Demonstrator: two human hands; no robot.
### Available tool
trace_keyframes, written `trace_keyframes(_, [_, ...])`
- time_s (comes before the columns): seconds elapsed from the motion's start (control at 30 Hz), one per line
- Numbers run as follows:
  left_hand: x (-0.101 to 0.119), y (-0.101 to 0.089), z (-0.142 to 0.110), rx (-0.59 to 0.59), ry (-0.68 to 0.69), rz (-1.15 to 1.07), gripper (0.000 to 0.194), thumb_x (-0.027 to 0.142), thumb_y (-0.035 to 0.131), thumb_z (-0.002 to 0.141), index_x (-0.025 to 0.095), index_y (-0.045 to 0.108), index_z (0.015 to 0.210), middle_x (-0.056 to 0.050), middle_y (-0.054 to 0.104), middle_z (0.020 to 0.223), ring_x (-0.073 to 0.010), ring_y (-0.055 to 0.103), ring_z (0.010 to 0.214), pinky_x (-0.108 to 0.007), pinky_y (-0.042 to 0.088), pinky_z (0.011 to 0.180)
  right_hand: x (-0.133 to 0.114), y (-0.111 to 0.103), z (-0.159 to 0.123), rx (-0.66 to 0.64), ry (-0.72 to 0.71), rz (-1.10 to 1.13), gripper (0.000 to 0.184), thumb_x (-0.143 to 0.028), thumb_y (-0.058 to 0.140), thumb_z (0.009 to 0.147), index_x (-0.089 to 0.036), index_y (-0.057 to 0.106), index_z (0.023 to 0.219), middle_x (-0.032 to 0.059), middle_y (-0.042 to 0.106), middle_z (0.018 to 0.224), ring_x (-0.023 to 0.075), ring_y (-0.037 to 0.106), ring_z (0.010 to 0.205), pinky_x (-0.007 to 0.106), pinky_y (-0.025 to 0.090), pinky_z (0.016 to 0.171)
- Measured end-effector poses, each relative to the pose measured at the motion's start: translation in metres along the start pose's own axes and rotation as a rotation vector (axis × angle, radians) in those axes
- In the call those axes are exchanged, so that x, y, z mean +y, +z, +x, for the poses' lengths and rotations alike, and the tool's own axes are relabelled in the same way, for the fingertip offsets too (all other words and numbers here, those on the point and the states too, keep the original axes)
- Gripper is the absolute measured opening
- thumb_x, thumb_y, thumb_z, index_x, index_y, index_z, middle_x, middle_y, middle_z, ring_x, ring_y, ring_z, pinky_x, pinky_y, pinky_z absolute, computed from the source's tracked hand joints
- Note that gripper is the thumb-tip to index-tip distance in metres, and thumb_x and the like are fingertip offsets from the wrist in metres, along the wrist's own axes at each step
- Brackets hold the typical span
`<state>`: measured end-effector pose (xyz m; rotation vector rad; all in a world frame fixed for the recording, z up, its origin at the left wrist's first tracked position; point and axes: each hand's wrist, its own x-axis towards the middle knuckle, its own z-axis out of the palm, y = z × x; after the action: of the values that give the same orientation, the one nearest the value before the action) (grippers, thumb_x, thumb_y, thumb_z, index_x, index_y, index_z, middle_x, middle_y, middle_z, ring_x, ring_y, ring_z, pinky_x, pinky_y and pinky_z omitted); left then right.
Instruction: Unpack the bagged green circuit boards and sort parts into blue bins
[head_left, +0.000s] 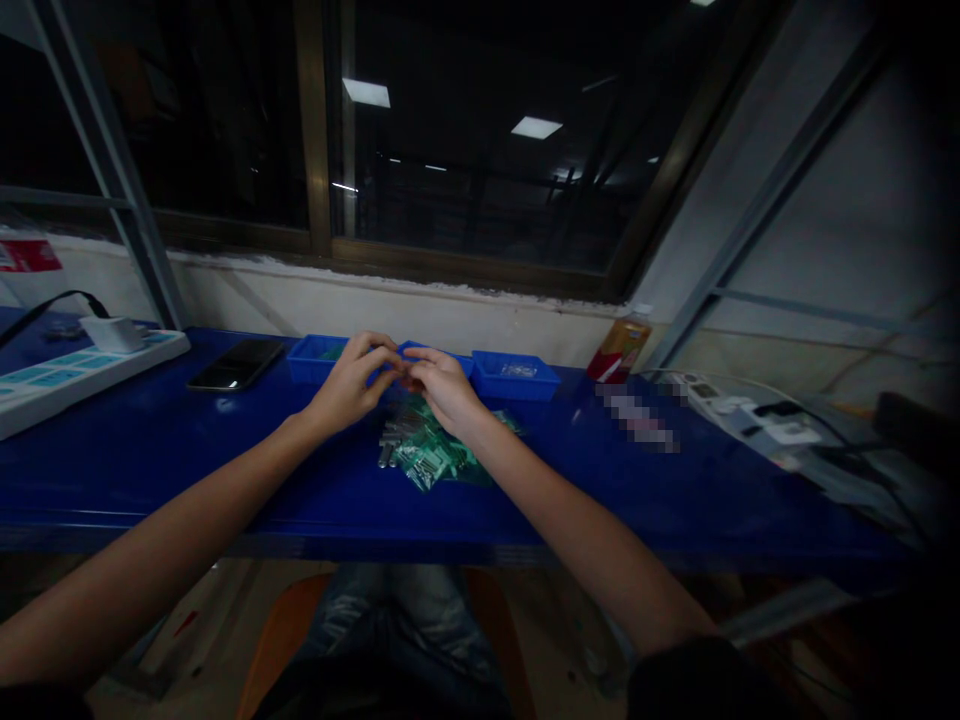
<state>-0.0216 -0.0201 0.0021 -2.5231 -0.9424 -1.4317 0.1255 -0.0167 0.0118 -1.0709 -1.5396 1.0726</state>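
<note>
Hands, bare, two, raised over the middle of the bench, a long table with a glossy dark-blue top (135,450). Left hand (352,382): fingers bent, thumb and fingertips brought in toward the other hand. Right hand (444,388): fingers reaching left, tips meeting or nearly meeting those of the left. Whether either pinches some small item between the fingertips: cannot tell, too dark and small.

Pile of flat, shiny green packets (427,460): on the bench, below and to the near side of the hands, partly covered by the right hand and forearm. Small silver metal cylinders (386,455): at the left edge of the pile, touching it.

Blue plastic trays, three, shallow, in a row on the far side. Left tray (306,362): some green matter inside. Middle tray: mostly hidden behind the hands. Right tray (510,385): small pale pieces inside.

Dark flat smartphone (236,365): left of the trays. White power strip (60,375): far left, white plug-in charger (112,334) seated in it. Orange-and-red drink container (621,345): right of the trays, by the wall. Dark-framed window (487,200): beyond the bench.
</note>
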Motion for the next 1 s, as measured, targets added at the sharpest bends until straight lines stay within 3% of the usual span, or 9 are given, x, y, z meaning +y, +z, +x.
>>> trace_keyframes(0.13, [-0.015, 0.005, -0.003, -0.083, -0.1, 0.102, 0.013, 0.027, 0.055, 0.079, 0.019, 0.062, 0.087, -0.009, 0.048, 0.109, -0.023, 0.044, 0.107, -0.04, 0.035, 0.095, 0.001, -0.015, 0.009, 0.143, -0.16, -0.32, 0.034, -0.021, 0.045, 0.08, -0.012, 0.055, 0.111, 0.0069, 0.065, 0.091, 0.0141, 0.059, 0.076, 0.025, 0.045, 0.069])
trace_keyframes(0.27, [-0.034, 0.009, -0.007, -0.333, -0.198, 0.04, 0.018, 0.028, 0.052, 0.079, 0.018, 0.062, 0.09, -0.006, 0.058, 0.089, -0.0205, 0.053, 0.088, -0.036, 0.041, 0.083, -0.005, -0.063, 0.017, 0.38, -0.41, -0.792, 0.031, -0.023, 0.039, 0.083, -0.016, 0.06, 0.104, 0.0086, 0.061, 0.104, 0.0182, 0.055, 0.094, 0.029, 0.041, 0.084])
trace_keyframes(0.4, [-0.041, 0.009, -0.008, -0.375, -0.215, 0.001, 0.015, 0.026, 0.052, 0.076, 0.018, 0.063, 0.082, -0.006, 0.061, 0.081, -0.0205, 0.054, 0.081, -0.035, 0.04, 0.08, 0.001, -0.11, 0.022, 0.626, -0.189, -1.11, 0.038, -0.035, 0.034, 0.086, -0.016, 0.058, 0.109, 0.0154, 0.054, 0.112, 0.0284, 0.045, 0.11, 0.042, 0.035, 0.09])
trace_keyframes(0.47, [-0.043, 0.007, -0.008, -0.296, -0.229, 0.052, 0.016, 0.027, 0.052, 0.077, 0.018, 0.064, 0.083, -0.008, 0.06, 0.084, -0.0224, 0.054, 0.086, -0.037, 0.039, 0.084, 0.009, -0.118, 0.024, 0.556, -0.06, -1.201, 0.051, -0.053, 0.038, 0.082, -0.018, 0.056, 0.114, 0.0167, 0.049, 0.118, 0.0335, 0.041, 0.114, 0.051, 0.033, 0.09])
trace_keyframes(0.6, [-0.053, 0.002, -0.009, -0.147, -0.298, 0.2, 0.024, 0.029, 0.051, 0.078, 0.017, 0.062, 0.097, -0.011, 0.057, 0.096, -0.0258, 0.05, 0.097, -0.041, 0.035, 0.091, 0.023, -0.106, 0.027, 0.044, 0.108, -1.244, 0.069, -0.074, 0.04, 0.07, -0.029, 0.051, 0.121, 0.0145, 0.041, 0.128, 0.0353, 0.043, 0.115, 0.056, 0.03, 0.092])
trace_keyframes(0.67, [-0.058, 0.002, -0.01, -0.161, -0.319, 0.237, 0.028, 0.029, 0.051, 0.078, 0.015, 0.061, 0.1, -0.012, 0.056, 0.098, -0.027, 0.05, 0.098, -0.043, 0.034, 0.092, 0.029, -0.098, 0.029, -0.087, 0.101, -1.266, 0.064, -0.072, 0.038, 0.073, -0.033, 0.05, 0.122, 0.0132, 0.04, 0.13, 0.0329, 0.045, 0.114, 0.055, 0.029, 0.094])
trace_keyframes(0.77, [-0.061, 0.005, -0.012, -0.217, -0.314, 0.258, 0.027, 0.028, 0.052, 0.077, 0.014, 0.061, 0.099, -0.012, 0.056, 0.098, -0.0273, 0.05, 0.098, -0.043, 0.034, 0.092, 0.035, -0.095, 0.031, -0.091, 0.03, -1.305, 0.05, -0.061, 0.031, 0.083, -0.035, 0.048, 0.123, 0.0114, 0.043, 0.126, 0.028, 0.049, 0.11, 0.052, 0.032, 0.094])
trace_keyframes(0.9, [-0.052, 0.004, -0.008, -0.145, -0.278, 0.287, 0.025, 0.028, 0.049, 0.078, 0.016, 0.062, 0.097, -0.011, 0.057, 0.098, -0.0262, 0.05, 0.098, -0.041, 0.035, 0.09, 0.041, -0.099, 0.035, -0.074, -0.01, -1.322, 0.043, -0.052, 0.033, 0.087, -0.034, 0.05, 0.122, 0.0104, 0.047, 0.121, 0.0268, 0.051, 0.108, 0.05, 0.034, 0.092])
trace_keyframes(1.0, [-0.047, -0.008, -0.003, -0.2, -0.422, 0.346, 0.028, 0.035, 0.046, 0.08, 0.018, 0.064, 0.092, -0.01, 0.061, 0.091, -0.0252, 0.055, 0.091, -0.036, 0.039, 0.083, 0.041, -0.101, 0.037, -0.084, -0.022, -1.321, 0.037, -0.04, 0.034, 0.089, -0.032, 0.052, 0.12, 0.0106, 0.048, 0.119, 0.0268, 0.05, 0.109, 0.05, 0.035, 0.092])
